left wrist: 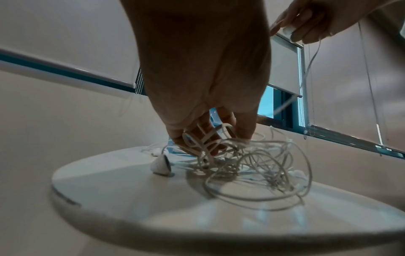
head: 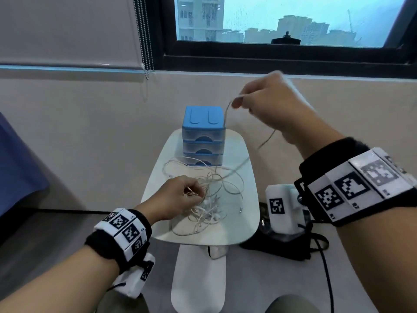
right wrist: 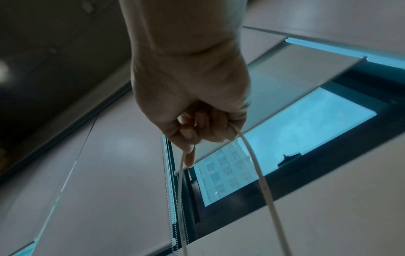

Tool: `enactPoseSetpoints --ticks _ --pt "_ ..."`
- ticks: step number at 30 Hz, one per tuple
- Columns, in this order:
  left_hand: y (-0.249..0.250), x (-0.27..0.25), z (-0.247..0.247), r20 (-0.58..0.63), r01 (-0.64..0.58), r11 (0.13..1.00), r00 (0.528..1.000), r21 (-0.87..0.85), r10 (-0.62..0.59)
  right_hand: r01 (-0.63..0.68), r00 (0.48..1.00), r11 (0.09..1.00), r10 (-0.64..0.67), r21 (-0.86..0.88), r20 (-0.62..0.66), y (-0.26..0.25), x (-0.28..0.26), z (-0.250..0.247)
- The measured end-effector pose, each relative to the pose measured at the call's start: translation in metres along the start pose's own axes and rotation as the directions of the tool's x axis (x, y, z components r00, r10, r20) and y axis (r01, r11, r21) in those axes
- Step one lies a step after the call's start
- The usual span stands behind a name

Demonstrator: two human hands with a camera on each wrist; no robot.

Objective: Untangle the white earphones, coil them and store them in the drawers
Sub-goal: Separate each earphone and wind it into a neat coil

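A tangled heap of white earphones (head: 209,199) (left wrist: 258,164) lies on a small white table (head: 246,154) (left wrist: 109,190). My left hand (head: 180,197) (left wrist: 203,138) reaches into the heap's left side, its fingers curled round several loops of cord. One earbud (left wrist: 161,165) rests on the table beside that hand. My right hand (head: 259,102) (right wrist: 197,131) is raised above the blue drawer unit (head: 203,136) and pinches a strand of cord (right wrist: 258,173) that hangs down in two lines to the heap. All three drawers are closed.
The drawer unit stands at the table's far end, close to a beige wall under a dark-framed window (head: 282,30). A bead chain (head: 144,41) hangs at the left. A black bag (head: 282,247) lies on the floor right of the table, a blue surface (head: 15,168) at far left.
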State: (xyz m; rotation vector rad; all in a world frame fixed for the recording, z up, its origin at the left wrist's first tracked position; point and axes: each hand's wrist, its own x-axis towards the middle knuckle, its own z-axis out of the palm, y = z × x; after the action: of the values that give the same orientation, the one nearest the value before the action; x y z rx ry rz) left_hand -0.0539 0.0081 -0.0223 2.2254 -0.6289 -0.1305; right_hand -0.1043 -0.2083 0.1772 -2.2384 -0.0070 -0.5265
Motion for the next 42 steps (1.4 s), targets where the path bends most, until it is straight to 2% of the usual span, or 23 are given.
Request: enactPoseSetpoints --ticks 3,7,11,13,15,18,20,22,26,30,31,33,36,39,40,42 --pt "0.001 -0.001 -0.002 0.012 0.014 1.0 1.0 -0.004 -0.014 0.072 0.971 0.988 -0.101 -0.134 -0.219 -0.001 0.005 -0.01" --pt "0.004 0.004 -0.007 0.055 0.042 0.994 0.997 0.105 -0.048 0.009 0.967 0.962 -0.078 -0.273 -0.244 0.008 0.005 -0.019" --pt "0.012 0.011 -0.005 0.183 0.053 0.964 0.978 0.26 -0.103 -0.053 0.988 0.94 0.001 -0.337 -0.154 0.028 0.001 -0.013" --pt "0.014 0.014 -0.001 0.164 0.066 0.946 0.979 0.317 -0.123 -0.072 0.995 0.93 0.043 -0.361 -0.089 0.04 -0.003 -0.007" --pt "0.013 0.017 0.0 0.116 0.112 0.947 0.981 0.3 -0.153 -0.088 0.996 0.916 0.084 -0.391 -0.026 0.052 -0.006 0.002" --pt "0.013 0.019 -0.003 0.116 0.123 0.951 0.98 0.282 -0.161 -0.098 0.988 0.902 0.139 -0.42 0.07 0.072 -0.008 0.02" --pt "0.011 0.017 -0.006 0.111 0.142 0.971 0.98 0.19 -0.165 -0.103 0.979 0.895 0.168 -0.434 0.113 0.086 -0.01 0.032" --pt "0.009 0.014 -0.009 0.094 0.187 0.982 0.978 0.018 -0.188 -0.12 0.972 0.896 0.194 -0.428 0.133 0.097 -0.013 0.044" --pt "0.007 0.008 -0.011 0.103 0.277 0.933 0.96 -0.228 -0.26 -0.109 0.969 0.919 0.184 -0.38 0.167 0.11 -0.024 0.063" --pt "0.007 0.005 -0.008 0.102 0.28 0.821 0.959 -0.498 -0.265 0.018 0.999 0.977 -0.01 -0.214 0.039 0.107 -0.042 0.079" --pt "0.008 0.004 -0.006 0.099 0.274 0.79 0.959 -0.548 -0.264 -0.001 0.998 0.989 0.009 -0.145 0.055 0.106 -0.045 0.084" --pt "0.009 0.004 -0.003 0.102 0.263 0.725 0.96 -0.637 -0.259 -0.091 0.979 0.995 0.098 -0.048 0.181 0.107 -0.048 0.094" --pt "0.018 0.002 0.003 0.113 0.233 0.667 0.969 -0.707 -0.218 -0.185 0.929 0.982 0.164 0.031 0.333 0.11 -0.052 0.102" --pt "0.026 0.0 0.004 0.133 0.23 0.608 0.971 -0.76 -0.2 -0.176 0.927 0.98 0.133 0.093 0.351 0.111 -0.053 0.104" --pt "0.028 -0.001 0.004 0.146 0.235 0.609 0.97 -0.758 -0.192 -0.164 0.934 0.982 0.123 0.098 0.334 0.111 -0.053 0.104" --pt "0.03 -0.001 0.005 0.154 0.226 0.675 0.974 -0.702 -0.166 -0.155 0.947 0.983 0.12 0.096 0.298 0.111 -0.052 0.103"
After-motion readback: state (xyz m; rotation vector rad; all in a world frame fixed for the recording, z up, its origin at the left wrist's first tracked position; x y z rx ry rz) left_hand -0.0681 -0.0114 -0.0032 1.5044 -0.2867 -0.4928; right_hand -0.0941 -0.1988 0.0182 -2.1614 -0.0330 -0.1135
